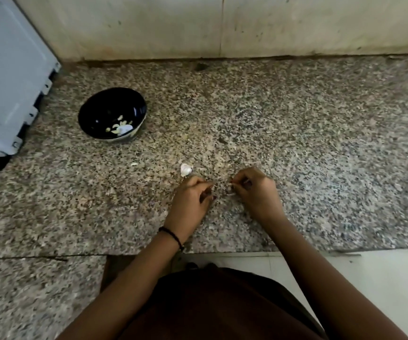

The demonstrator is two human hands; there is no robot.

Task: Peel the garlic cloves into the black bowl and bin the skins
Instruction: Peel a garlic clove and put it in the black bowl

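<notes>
- Speckled granite counter [296, 143] meets stained pale wall [149, 25] (grimy joint).
- Glossy round black bowl [92, 111] holds peeled cloves [119, 127].
- Right hand [255, 190] pinches pale garlic clove [230, 191]; left hand [192, 196] curled, grip unclear.

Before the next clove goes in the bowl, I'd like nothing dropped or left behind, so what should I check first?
1. Black bowl upright on the counter: ok.
2. Peeled cloves sit inside the bowl: ok.
3. Left hand and right hand each pinch pale bits: ok. Whether the bits are fully peeled: cannot tell.
4. Garlic piece just beyond the left hand, clove or skin: cannot tell.
5. Bin for skins in sight: not ok, none shows.
</notes>
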